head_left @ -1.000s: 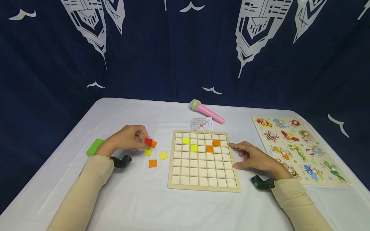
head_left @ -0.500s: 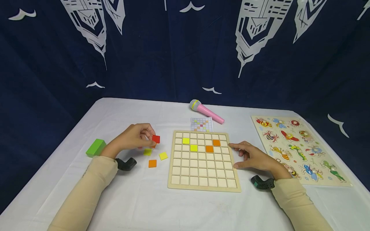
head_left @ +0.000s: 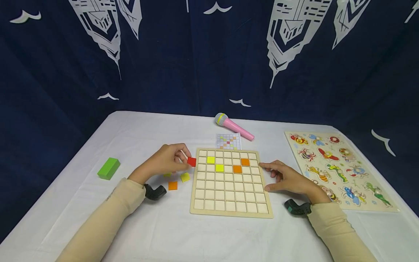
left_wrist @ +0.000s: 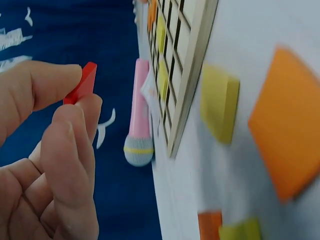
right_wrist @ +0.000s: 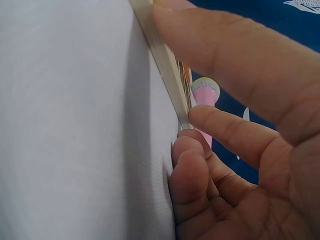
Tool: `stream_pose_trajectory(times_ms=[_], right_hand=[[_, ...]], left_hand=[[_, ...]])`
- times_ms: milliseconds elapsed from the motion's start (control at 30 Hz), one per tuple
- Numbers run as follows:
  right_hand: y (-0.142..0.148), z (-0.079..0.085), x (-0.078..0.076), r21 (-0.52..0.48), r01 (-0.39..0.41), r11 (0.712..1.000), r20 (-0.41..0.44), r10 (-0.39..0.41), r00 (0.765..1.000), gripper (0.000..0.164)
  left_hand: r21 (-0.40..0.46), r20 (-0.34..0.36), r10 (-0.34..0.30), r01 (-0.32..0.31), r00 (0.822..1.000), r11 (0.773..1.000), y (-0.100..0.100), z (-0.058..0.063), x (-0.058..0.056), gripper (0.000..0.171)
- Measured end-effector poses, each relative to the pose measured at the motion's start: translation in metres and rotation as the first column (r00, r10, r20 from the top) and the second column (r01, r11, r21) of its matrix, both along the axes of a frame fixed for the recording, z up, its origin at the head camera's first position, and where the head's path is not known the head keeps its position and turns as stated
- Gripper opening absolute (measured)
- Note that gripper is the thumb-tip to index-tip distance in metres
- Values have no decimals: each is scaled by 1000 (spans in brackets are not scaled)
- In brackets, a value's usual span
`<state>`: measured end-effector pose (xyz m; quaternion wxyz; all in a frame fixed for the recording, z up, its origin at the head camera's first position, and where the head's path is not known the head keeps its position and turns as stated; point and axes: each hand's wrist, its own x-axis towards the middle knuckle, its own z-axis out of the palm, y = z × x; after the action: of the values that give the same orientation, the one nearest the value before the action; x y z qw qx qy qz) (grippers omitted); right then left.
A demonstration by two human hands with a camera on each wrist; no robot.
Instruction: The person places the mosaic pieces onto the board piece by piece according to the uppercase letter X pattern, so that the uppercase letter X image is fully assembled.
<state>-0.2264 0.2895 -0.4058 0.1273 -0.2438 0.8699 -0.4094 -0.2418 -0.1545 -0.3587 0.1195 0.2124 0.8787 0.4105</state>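
Note:
My left hand (head_left: 167, 159) pinches a red square tile (head_left: 191, 162) between thumb and fingertips, just off the left edge of a wooden grid board (head_left: 193, 189). In the left wrist view the red tile (left_wrist: 81, 86) is held up above the table. Two yellow tiles (head_left: 211, 160) and two orange tiles (head_left: 237, 169) sit in cells of the board. Loose yellow (head_left: 185, 177) and orange (head_left: 172, 185) tiles lie below the left hand, some partly hidden by it. My right hand (head_left: 288, 178) touches the board's right edge with thumb and index finger, its other fingers loosely bent.
A small printed grid card (head_left: 228, 141) lies behind the board, with a pink toy microphone (head_left: 235, 127) beyond it. A green block (head_left: 108, 168) is at the left. On the right lies an insect picture puzzle board (head_left: 340, 167).
My left hand has carried the red tile rightward from beside the loose tiles to the board's left edge. The green block is now fully uncovered. My right hand stays put.

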Motion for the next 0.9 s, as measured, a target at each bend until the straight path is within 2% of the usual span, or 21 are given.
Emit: stream_pose_trajectory(times_ms=[233, 333, 567, 900], right_hand=[[0, 1, 0, -6, -4, 1000, -2, 4, 1000, 83], [0, 0, 0, -8, -6, 1000, -4, 6, 1000, 83], [0, 0, 0, -6, -6, 1000, -7, 6, 1000, 82], [1, -1, 0, -4, -10, 1000, -10, 10, 1000, 82]], left_hand=[[16, -33, -64, 65, 997, 998, 18, -7, -1, 27], [20, -24, -83, 83, 996, 996, 26, -7, -1, 27], [1, 8, -94, 94, 996, 996, 47, -10, -1, 29], [-72, -1, -112, 112, 994, 991, 71, -13, -3, 32]])
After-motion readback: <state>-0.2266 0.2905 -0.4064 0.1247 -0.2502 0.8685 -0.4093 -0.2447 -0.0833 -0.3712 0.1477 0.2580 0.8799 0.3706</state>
